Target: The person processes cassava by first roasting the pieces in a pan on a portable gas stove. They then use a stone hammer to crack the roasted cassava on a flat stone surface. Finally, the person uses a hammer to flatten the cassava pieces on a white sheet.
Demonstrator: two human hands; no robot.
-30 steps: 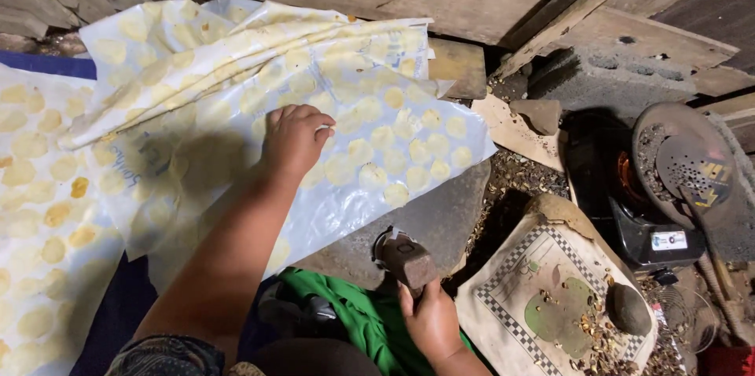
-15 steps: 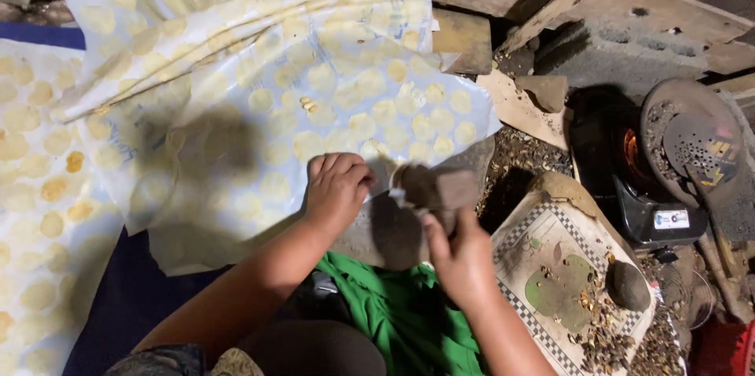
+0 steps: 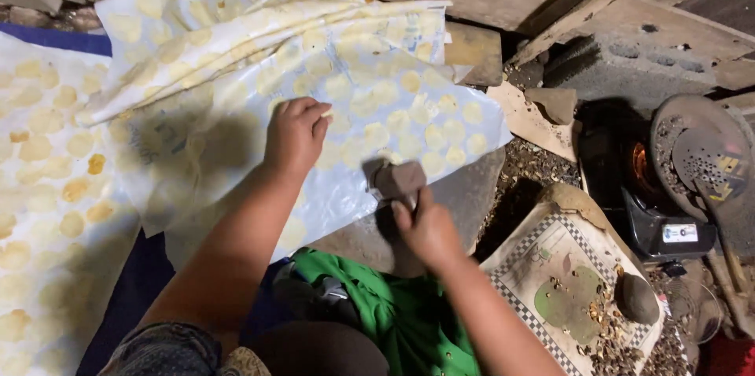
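right hand (image 3: 429,230) has its fingers wrapped tight on the handle of a small mallet (image 3: 399,179), blocky head raised just above the flat stone slab (image 3: 464,199). mallet looks dense, rigid, head-heavy; grip low on the handle suits it. left hand (image 3: 295,134), fingers curled, pinches a thin yellow disc on the plastic sheet (image 3: 377,101); discs look soft, light, easily torn. both forearms reach forward.
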